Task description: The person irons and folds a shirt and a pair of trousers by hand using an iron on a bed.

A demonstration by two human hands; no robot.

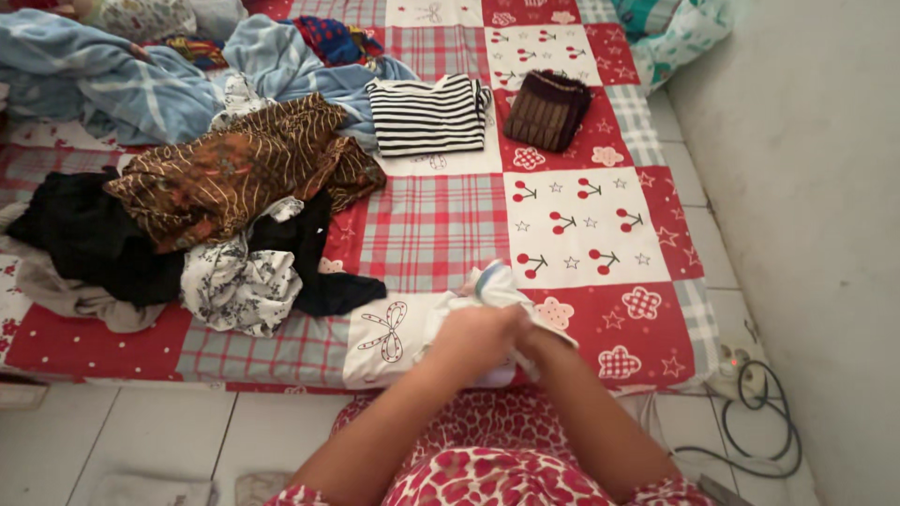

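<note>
My left hand (pixel 473 339) and my right hand (pixel 532 339) are together at the near edge of the mattress, both closed on a small white garment (pixel 495 284) with a blue-trimmed edge that bunches up above my knuckles. The garment rests on the red patchwork bedsheet (pixel 441 225). Much of the cloth is hidden under my hands. A folded black-and-white striped shirt (pixel 427 114) and a folded dark brown garment (pixel 547 110) lie farther back on the sheet.
A heap of unfolded clothes lies to the left: a brown patterned cloth (pixel 234 169), black clothes (pixel 89 239), a white floral piece (pixel 234 286), blue checked fabric (pixel 103 84). A power strip with cable (pixel 750 394) sits on the tiled floor by the wall (pixel 816 187).
</note>
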